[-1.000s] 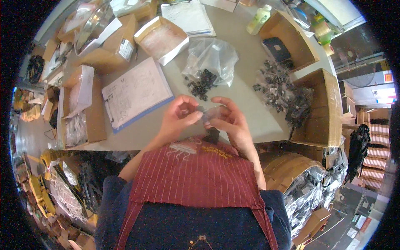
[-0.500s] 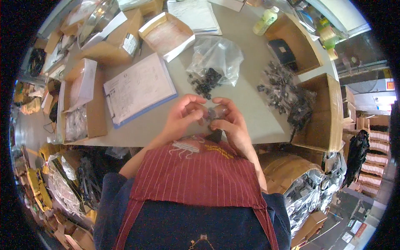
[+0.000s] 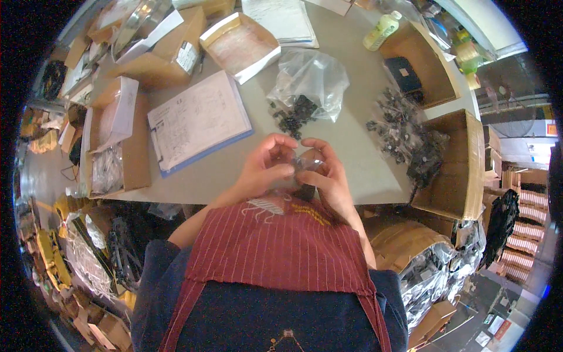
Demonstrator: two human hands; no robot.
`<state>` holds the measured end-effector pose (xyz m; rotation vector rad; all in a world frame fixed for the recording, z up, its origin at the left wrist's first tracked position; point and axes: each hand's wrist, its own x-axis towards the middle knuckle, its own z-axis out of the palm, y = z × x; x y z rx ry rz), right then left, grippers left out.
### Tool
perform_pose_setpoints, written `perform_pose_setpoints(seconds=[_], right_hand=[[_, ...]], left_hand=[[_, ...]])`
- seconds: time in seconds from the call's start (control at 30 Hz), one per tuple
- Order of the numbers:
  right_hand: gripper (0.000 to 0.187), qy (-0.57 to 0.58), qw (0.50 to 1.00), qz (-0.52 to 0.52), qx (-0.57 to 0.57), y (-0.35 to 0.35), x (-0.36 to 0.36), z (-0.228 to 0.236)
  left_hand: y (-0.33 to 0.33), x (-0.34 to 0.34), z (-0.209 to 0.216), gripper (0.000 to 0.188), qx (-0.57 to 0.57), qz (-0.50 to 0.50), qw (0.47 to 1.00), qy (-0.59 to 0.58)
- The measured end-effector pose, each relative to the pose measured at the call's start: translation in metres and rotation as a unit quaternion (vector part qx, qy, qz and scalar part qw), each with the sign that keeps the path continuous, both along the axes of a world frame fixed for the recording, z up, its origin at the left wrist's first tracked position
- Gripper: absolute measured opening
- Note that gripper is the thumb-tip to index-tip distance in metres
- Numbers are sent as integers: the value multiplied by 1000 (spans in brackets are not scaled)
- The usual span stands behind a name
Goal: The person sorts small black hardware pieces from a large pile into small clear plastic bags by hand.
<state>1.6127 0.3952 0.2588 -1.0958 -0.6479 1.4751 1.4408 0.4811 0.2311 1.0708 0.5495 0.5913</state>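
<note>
Bag-handling step I reckon, right hand (image 3: pixel 331 171) pinching a clear bag (image 3: pixel 309 156), left hand (image 3: pixel 265 164) curled close (can't tell if gripping), so next probably needs a light touch.

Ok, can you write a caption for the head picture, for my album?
Right hand holding clear plastic, left hand close beside it, near small black parts on a grey table.

Glossy held plastic (image 3: pixel 310 157), matt cloth apron (image 3: pixel 275 252)

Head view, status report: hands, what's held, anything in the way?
Right hand holding clear plastic. Left hand close by, grip unclear. Black parts and large clear bag just beyond.
</note>
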Motion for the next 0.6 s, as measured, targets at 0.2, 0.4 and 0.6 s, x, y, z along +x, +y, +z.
perform_pose_setpoints(seconds=[0.2,0.4,0.6], right_hand=[[64,-24,1000,7,-6,0,0,-2],[63,-40,999,4,-3,0,-4,-1],[61,-65,998,4,-8,-1,-7,0]], left_hand=[[0,1,-2,47,-19,4,1000,-5],[-2,2,1,44,-22,18,999,21],[3,1,0,41,-54,2,998,44]])
